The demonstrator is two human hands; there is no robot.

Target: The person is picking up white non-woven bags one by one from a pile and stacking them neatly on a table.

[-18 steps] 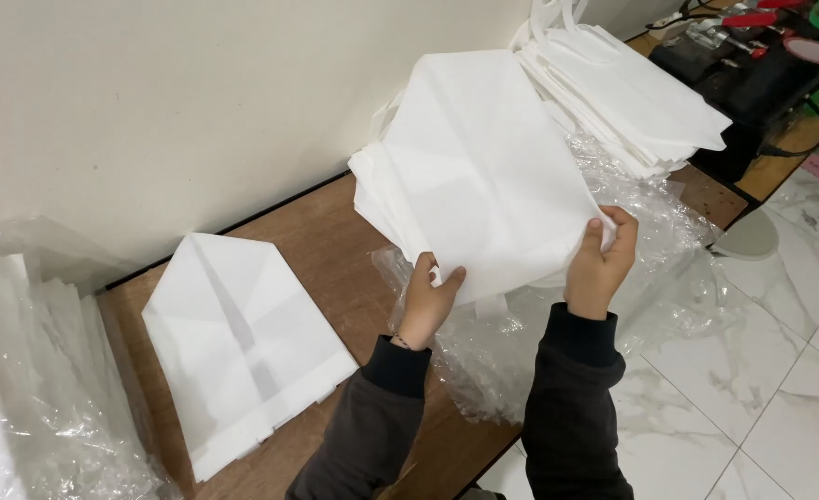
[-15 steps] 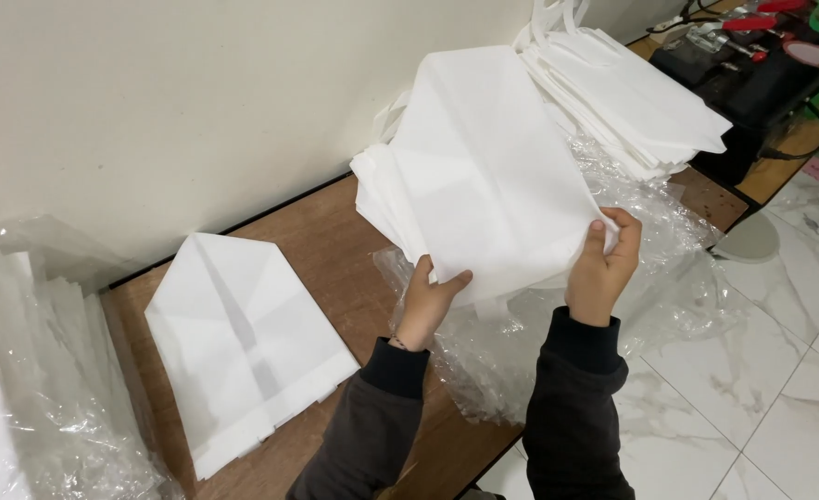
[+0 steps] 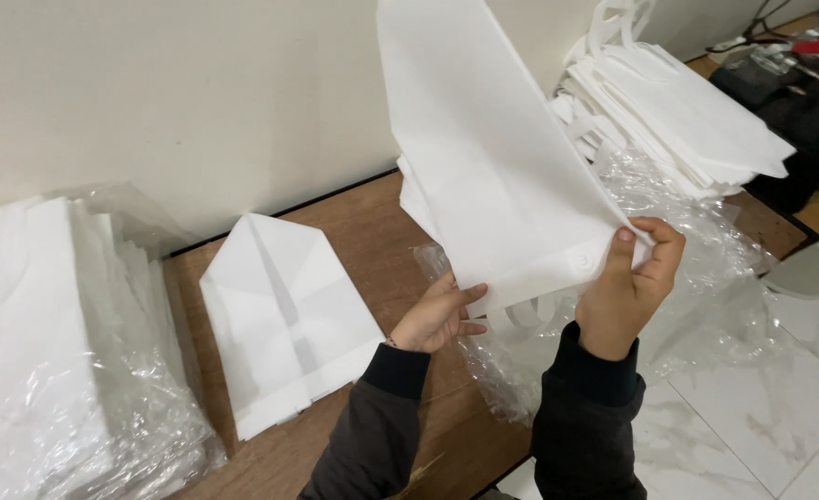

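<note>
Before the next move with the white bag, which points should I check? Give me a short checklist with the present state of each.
1. Right hand pinches the corner of the lifted white bag: ok.
2. Left hand supports the bag's lower edge: ok.
3. Only one bag lifted, not several: cannot tell.
4. Folded bag lies flat on the wooden table: ok.
5. Clear plastic wrap under the bags crumpled: not ok.

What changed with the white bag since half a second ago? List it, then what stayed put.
The white bag has been lifted, its top edge now out of view. The right hand still pinches its lower corner; the left hand still supports the bottom edge. Unchanged: the folded bag on the wooden table, and the bag stack.
</note>
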